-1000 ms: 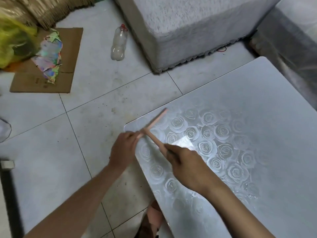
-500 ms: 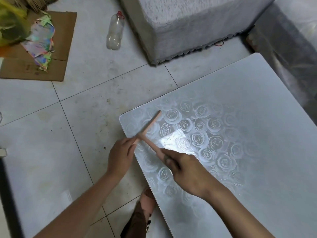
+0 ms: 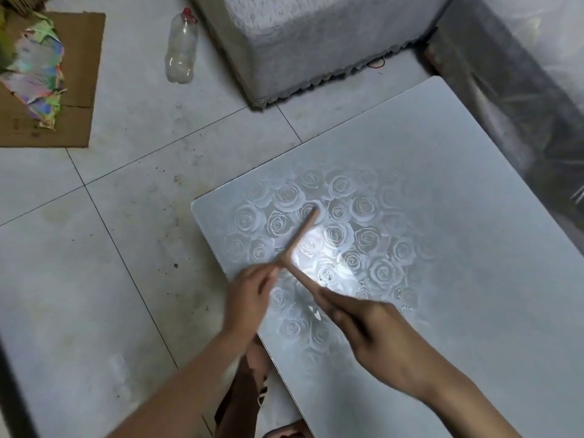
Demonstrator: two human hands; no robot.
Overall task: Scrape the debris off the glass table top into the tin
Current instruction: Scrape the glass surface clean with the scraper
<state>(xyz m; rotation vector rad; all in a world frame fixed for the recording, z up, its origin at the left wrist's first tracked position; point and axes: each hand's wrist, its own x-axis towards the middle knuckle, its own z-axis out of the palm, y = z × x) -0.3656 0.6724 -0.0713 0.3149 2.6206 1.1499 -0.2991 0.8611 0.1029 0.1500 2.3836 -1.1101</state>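
A pale glass table top (image 3: 458, 200) printed with roses fills the right half of the view. A pinkish T-shaped scraper (image 3: 301, 235) lies low over its near-left part, blade running from the roses down to my left hand. My left hand (image 3: 249, 298) pinches the near end of the blade at the table's left edge. My right hand (image 3: 376, 336) grips the handle, index finger stretched along it. A few small pale flecks of debris (image 3: 316, 312) lie beside my right fingers. No tin is in view.
White floor tiles (image 3: 94, 248) with dark specks spread to the left. An empty plastic bottle (image 3: 180, 49) lies by a grey upholstered block (image 3: 316, 42). Flat cardboard (image 3: 79, 90) with crumpled coloured paper (image 3: 34, 80) sits far left. My foot (image 3: 249, 384) shows under the table edge.
The scraper and both hands have slid to the right, further onto the rose pattern. The view has shifted left and down over the table.
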